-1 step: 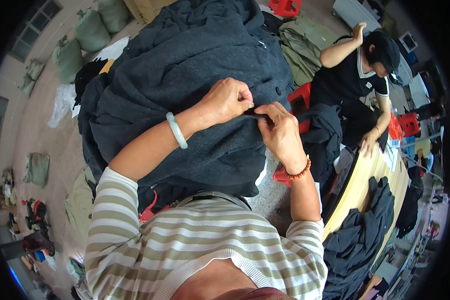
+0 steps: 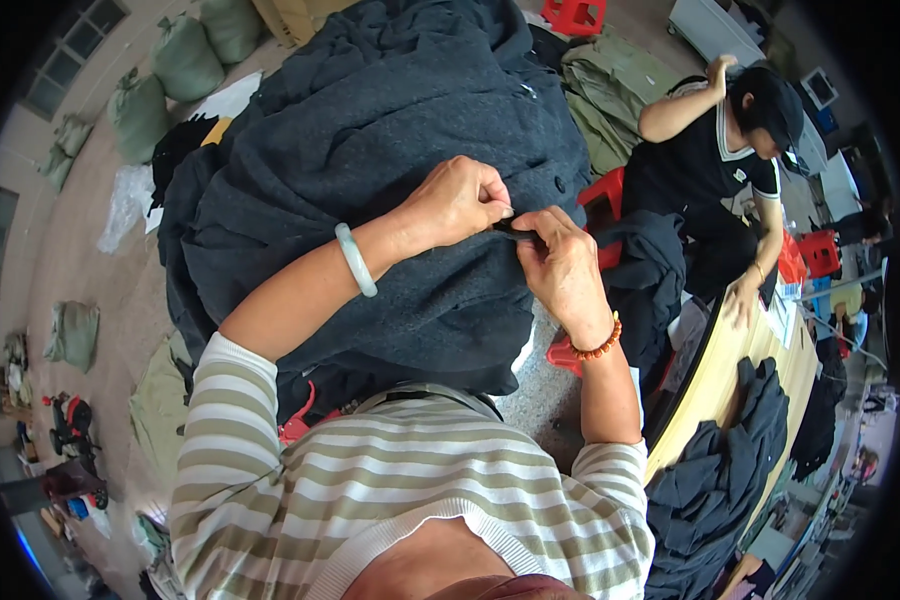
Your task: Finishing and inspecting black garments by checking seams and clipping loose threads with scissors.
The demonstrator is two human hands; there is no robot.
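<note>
A large dark grey garment [image 2: 370, 160] of thick cloth lies bunched in front of me, up to my waist. My left hand [image 2: 458, 205] is closed in a pinch above it, thumb against forefinger; what sits between those fingertips is too small to make out. Right beside it, my right hand [image 2: 567, 262] pinches a narrow dark edge of the garment between thumb and fingers. The two sets of fingertips nearly meet. A round dark button [image 2: 559, 185] shows on the cloth just beyond my right hand.
To the right, a co-worker [image 2: 715, 170] sits with one hand on a pale wooden table [image 2: 725, 365]. Dark cloth [image 2: 720, 470] is heaped on its near part. Red plastic stools [image 2: 602, 195] stand between us. Stuffed green sacks [image 2: 137, 115] line the far left.
The co-worker's hand on the wooden table has shifted slightly toward me and is blurred. My own hands keep the same pinch at almost the same place.
</note>
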